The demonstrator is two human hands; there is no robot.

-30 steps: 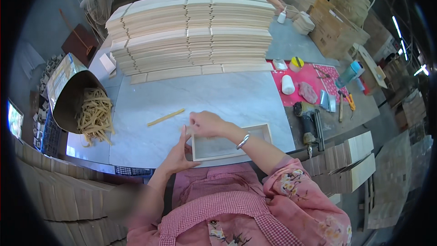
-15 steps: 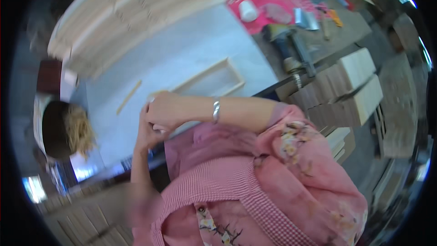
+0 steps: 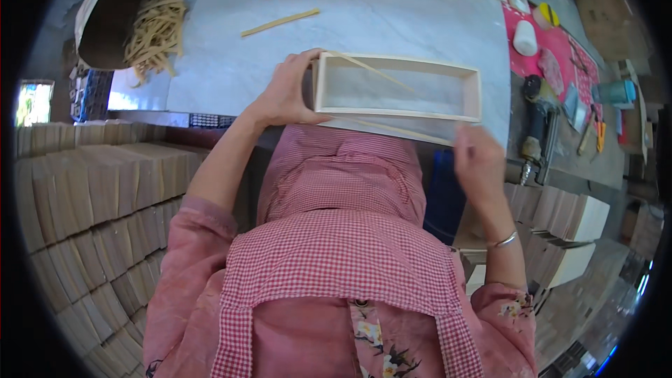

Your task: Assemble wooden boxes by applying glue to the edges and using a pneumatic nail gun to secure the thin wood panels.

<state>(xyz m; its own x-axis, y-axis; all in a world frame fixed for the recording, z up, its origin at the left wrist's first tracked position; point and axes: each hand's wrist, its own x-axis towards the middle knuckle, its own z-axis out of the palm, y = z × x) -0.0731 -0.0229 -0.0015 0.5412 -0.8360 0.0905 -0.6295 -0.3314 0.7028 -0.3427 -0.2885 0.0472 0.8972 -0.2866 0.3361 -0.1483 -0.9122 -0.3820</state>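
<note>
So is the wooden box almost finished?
Partly. The shallow pale rectangular wooden frame already has four joined sides. The left hand steadies its end; the right hand holds a thin wooden strip along the near side. Another thin wooden slat lies unused on the grey table.

Not much packaging in sight, honestly. Only a small white bottle (image 3: 525, 37) and a yellow round tub (image 3: 547, 14) sitting on the pink mat (image 3: 560, 49) at the surface's far right corner. No signs, no screens.
</note>
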